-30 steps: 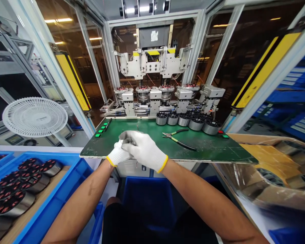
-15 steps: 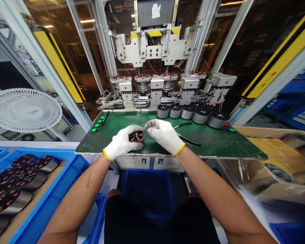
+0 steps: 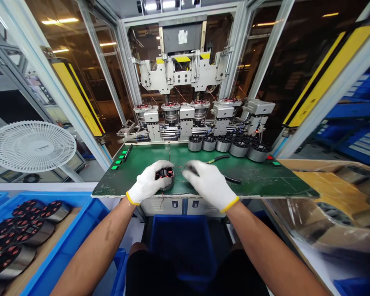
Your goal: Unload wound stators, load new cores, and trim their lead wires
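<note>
My left hand [image 3: 148, 183], in a white glove with a yellow cuff, is wrapped around a small motor stator [image 3: 165, 174] with red-brown copper windings, held over the green work mat [image 3: 259, 181]. My right hand [image 3: 208, 183], gloved the same way, is just right of the stator with its fingers pinched on thin copper wire [image 3: 180, 177] that runs from the windings. Black-handled pliers [image 3: 226, 177] lie on the mat just behind my right hand.
A row of empty metal stator shells [image 3: 228, 144] stands at the mat's far edge, before a winding machine [image 3: 185, 111]. A blue crate [image 3: 80, 230] of wound stators sits lower left, a white fan [image 3: 32, 146] beside it, a blue bin [image 3: 181, 242] below the bench, green buttons [image 3: 119, 161] at left.
My right hand has lifted off the left hand, uncovering the stator, and has drawn to the right and slightly toward me. My left hand stays on the stator. The camera has tilted.
</note>
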Available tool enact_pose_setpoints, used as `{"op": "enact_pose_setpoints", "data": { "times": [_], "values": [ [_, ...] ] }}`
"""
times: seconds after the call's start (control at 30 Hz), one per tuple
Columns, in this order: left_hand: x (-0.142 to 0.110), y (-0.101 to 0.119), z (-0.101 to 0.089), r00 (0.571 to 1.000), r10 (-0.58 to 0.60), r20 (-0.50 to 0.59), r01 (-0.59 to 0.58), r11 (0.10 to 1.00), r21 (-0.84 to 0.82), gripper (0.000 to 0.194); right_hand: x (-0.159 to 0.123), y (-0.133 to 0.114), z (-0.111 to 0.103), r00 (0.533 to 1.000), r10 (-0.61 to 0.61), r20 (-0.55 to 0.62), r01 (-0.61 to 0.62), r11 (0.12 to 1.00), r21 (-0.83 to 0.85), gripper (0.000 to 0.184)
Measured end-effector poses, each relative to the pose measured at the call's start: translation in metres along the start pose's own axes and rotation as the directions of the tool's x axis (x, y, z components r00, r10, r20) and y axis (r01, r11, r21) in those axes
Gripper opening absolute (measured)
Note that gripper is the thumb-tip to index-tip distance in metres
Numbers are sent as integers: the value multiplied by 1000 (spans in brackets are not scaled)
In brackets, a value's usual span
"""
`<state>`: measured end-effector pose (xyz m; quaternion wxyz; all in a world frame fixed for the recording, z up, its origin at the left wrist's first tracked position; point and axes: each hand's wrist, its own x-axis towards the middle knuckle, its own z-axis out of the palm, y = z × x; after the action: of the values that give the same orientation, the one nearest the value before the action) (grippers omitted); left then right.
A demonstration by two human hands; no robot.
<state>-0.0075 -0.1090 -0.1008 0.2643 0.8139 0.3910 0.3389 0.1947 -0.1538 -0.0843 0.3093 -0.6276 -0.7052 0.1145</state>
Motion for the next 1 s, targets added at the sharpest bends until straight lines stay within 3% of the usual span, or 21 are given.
{"op": "enact_pose_setpoints", "data": {
  "times": [0.07, 0.13, 0.23, 0.33, 0.43, 0.53, 0.63, 0.77, 0.83, 0.93, 1.0],
  "values": [
    [-1, 3, 2, 1000, 0, -17, 0, 1000, -8, 41, -16, -3, -2, 972, -120, 200, 137, 988, -73, 27],
    [-4, 7, 4, 999, 8, -45, -10, 998, -54, 40, -23, -5, -1, 919, -258, 298, 265, 964, 18, 26],
    [-11, 10, 3, 995, 71, -76, -78, 993, -92, 24, -23, -6, 2, 908, -331, 256, 287, 938, 193, 25],
    [-18, 11, 0, 972, 236, -17, -231, 963, 142, 22, -23, -6, 3, 921, -325, 215, 270, 930, 250, 23],
    [-21, 8, -1, 936, 338, 100, -346, 831, 435, 29, -28, -13, 8, 908, -382, 170, 355, 919, 172, 22],
    [-22, 6, 2, 930, 341, 138, -356, 743, 566, 33, -32, -22, 7, 891, -413, 186, 425, 905, -28, 23],
    [-23, 5, 5, 930, 347, 123, -347, 715, 606, 35, -28, -23, -6, 882, -453, 126, 468, 874, -135, 26],
    [-22, 9, 6, 934, 336, 119, -335, 713, 616, 32, -15, -9, -14, 869, -492, -46, 494, 869, 33, 28],
    [-22, 10, 6, 937, 328, 118, -330, 725, 604, 31, -12, 1, -4, 886, -464, -2, 464, 886, 9, 30],
    [-22, 9, 6, 941, 325, 98, -319, 745, 585, 31, -12, 11, 15, 935, -351, 57, 355, 911, -211, 37],
    [-22, 6, 6, 942, 324, 87, -313, 753, 579, 31, -14, 12, 23, 941, -325, 89, 335, 870, -361, 38]
  ]
}}
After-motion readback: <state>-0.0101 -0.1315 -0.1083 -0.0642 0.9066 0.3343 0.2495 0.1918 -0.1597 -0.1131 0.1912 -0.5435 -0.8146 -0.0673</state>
